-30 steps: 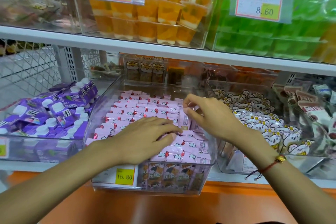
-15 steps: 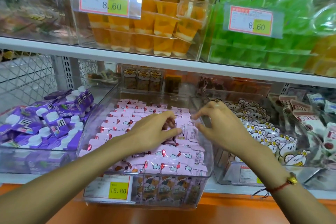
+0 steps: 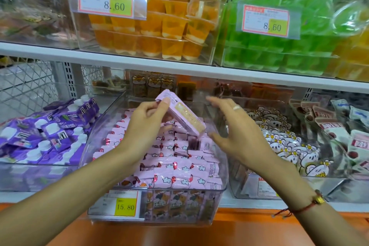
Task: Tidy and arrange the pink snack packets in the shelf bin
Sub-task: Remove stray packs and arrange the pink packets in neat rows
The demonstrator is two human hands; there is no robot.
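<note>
Left hand (image 3: 146, 126): gripping one pink snack packet (image 3: 180, 115), tilting it above the rows. Right hand (image 3: 237, 132): hovering beside it, fingers spread, grasping nothing. Remaining pink packets (image 3: 179, 168): lying inside the clear shelf bin (image 3: 223, 183), behind a 15.80 price tag (image 3: 124, 204).

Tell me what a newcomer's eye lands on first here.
Probably the lifted pink packet, pinched by the left hand above the clear bin of pink packets, with the right hand open beside it. Then the orange jelly cups and green jelly cups overhead.
</note>
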